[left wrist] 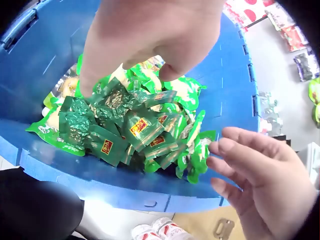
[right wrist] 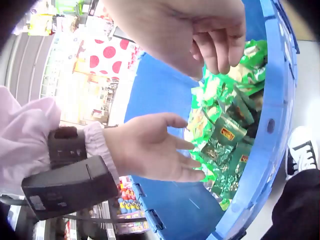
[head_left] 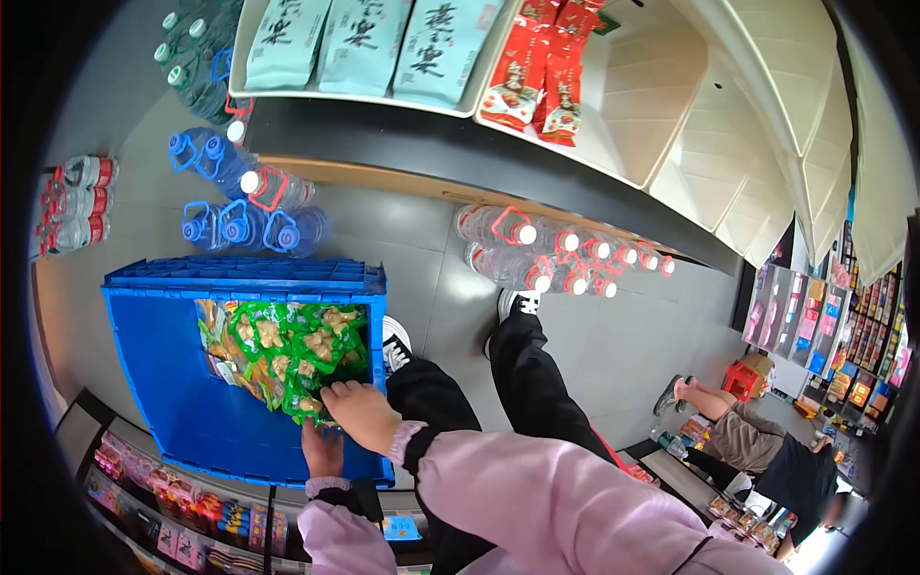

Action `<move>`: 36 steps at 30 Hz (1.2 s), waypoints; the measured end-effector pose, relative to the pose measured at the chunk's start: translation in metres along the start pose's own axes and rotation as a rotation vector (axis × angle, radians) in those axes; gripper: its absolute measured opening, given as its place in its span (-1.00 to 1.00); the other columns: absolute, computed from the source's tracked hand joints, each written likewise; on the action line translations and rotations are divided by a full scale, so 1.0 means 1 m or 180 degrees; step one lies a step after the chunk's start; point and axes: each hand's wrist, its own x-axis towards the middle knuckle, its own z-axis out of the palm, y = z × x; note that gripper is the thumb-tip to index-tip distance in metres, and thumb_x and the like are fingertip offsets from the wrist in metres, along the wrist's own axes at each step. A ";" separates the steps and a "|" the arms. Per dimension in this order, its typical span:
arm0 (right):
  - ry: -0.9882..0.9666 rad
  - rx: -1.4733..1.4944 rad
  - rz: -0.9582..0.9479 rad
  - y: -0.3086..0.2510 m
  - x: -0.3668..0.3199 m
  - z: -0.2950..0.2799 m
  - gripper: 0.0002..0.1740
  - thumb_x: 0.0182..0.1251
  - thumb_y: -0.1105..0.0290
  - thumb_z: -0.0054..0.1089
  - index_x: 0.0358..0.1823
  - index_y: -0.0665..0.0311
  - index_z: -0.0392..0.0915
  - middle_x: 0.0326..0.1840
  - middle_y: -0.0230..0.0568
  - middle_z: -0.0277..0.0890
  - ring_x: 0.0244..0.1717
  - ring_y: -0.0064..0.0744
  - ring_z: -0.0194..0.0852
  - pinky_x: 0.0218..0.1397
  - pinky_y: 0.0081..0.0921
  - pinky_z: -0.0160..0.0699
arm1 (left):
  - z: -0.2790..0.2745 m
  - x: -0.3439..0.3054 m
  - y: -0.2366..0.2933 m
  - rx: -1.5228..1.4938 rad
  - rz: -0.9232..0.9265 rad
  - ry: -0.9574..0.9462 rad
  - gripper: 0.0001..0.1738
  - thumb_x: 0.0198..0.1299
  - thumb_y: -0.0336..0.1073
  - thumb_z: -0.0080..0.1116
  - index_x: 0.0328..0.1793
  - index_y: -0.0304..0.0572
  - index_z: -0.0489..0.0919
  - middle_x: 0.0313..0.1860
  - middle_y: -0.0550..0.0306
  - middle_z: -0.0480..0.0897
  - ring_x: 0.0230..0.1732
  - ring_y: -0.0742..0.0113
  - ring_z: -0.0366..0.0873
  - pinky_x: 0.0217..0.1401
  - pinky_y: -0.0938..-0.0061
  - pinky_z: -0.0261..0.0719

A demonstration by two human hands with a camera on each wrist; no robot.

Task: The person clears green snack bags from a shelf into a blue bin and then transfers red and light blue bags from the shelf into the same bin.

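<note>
Spreading left fingers (right wrist: pixel 180 143) near packets (right wrist: pixel 226 132).

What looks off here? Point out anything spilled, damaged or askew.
Nothing looks spilled or damaged. The green packets lie jumbled toward one end of the blue crate, untidy rather than wrong. The red packets bunch at one side of their bin, unlike the neat row of pale bags.

blue crate (head_left: pixel 153 374): floor under packets (head_left: pixel 321 345) hidden | far bystander (head_left: pixel 800 479): head blurred
</note>
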 end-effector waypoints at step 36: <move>0.2100 -0.2390 0.0651 0.246 0.067 -0.465 -0.74 0.12 0.42 0.03 -0.17 0.40 0.38 -0.34 0.05 0.44 -0.29 -0.14 0.47 -0.25 -0.36 0.46 | 0.486 -0.165 0.013 -0.0013 0.1313 -0.2822 -0.36 0.09 -0.52 -0.17 0.36 -0.39 0.04 0.28 -0.11 0.23 0.28 0.18 0.18 0.31 0.38 0.13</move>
